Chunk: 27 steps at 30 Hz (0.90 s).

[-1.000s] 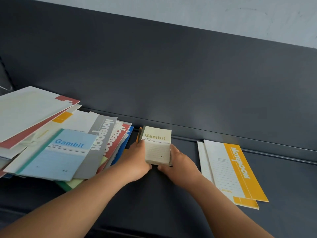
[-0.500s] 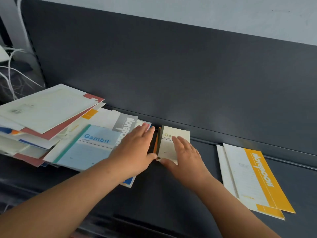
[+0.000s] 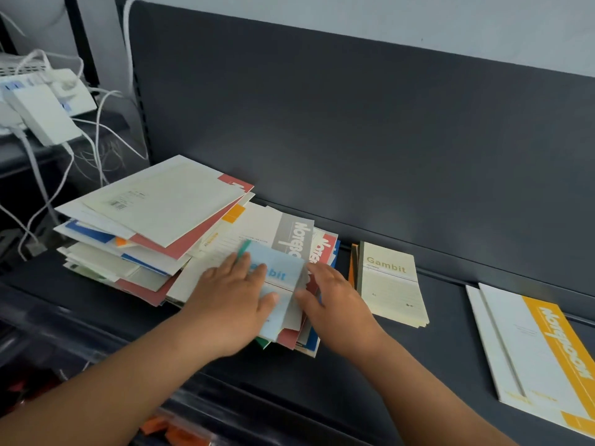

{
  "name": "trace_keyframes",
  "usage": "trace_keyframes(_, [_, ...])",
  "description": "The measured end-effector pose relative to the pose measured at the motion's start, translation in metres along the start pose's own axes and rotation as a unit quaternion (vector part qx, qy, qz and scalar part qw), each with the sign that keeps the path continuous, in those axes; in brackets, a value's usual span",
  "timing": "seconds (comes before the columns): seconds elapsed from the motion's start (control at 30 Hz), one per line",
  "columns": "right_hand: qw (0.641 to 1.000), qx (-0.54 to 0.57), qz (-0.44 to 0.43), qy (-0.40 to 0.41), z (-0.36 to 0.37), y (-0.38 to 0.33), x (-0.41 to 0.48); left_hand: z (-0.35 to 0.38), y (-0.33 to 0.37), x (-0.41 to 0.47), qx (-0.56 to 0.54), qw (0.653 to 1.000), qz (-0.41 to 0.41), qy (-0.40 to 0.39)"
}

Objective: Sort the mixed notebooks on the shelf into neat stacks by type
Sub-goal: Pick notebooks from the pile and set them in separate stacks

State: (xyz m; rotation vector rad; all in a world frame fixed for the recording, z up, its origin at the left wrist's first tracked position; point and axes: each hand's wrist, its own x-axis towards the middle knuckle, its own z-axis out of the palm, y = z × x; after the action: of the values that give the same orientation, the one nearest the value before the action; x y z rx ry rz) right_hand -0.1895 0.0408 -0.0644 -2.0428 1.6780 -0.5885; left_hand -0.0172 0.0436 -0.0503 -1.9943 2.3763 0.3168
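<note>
A small blue Gambit notebook [image 3: 280, 268] lies on top of the mixed pile [image 3: 154, 226] of large and small notebooks at the left of the dark shelf [image 3: 418, 365]. My left hand [image 3: 231, 300] rests flat on its cover with straight fingers. My right hand [image 3: 338, 304] pinches its right edge, fingers curled. Just right of the pile sits a small stack of cream Gambit notebooks [image 3: 392, 284], with orange and dark covers showing at its left side. Two large yellow-striped notebooks [image 3: 541, 355] lie stacked at the far right.
A grey-striped notebook [image 3: 294, 233] and red and blue covers stick out under the blue one. The shelf's dark back panel [image 3: 354, 140] rises behind. White power adapters and cables [image 3: 42, 104] hang at the upper left. Orange items [image 3: 174, 429] show on the level below.
Both hands left the cream Gambit stack and moved left onto the blue Gambit notebook on the mixed pile. The view shifted left, showing more of the pile.
</note>
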Motion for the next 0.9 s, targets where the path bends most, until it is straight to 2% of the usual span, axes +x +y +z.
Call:
trace_keyframes(0.13, [0.994,0.067,0.082,0.04,0.002,0.001,-0.001,0.0,0.014,0.0,-0.025,0.999,0.041,0.016])
trace_keyframes(0.27, [0.965,0.188,0.173,0.059,-0.002,0.008,-0.004,-0.003,0.022,-0.001,-0.101,0.99,0.093,0.014])
trace_keyframes(0.33, [0.952,0.223,0.189,0.087,-0.008,0.01,-0.006,-0.004,0.025,-0.002,-0.119,0.986,0.117,0.012])
trace_keyframes(0.43, [0.936,0.252,0.193,0.152,-0.027,0.017,-0.009,-0.004,0.025,0.002,-0.078,0.987,0.138,0.024])
trace_keyframes(0.63, [0.932,0.171,0.212,0.238,-0.07,0.061,-0.005,0.001,0.019,0.015,-0.006,0.993,0.12,0.017])
trace_keyframes(0.9, [0.942,-0.036,0.279,0.181,-0.07,0.097,0.003,0.0,0.012,0.013,0.054,0.994,0.092,-0.029])
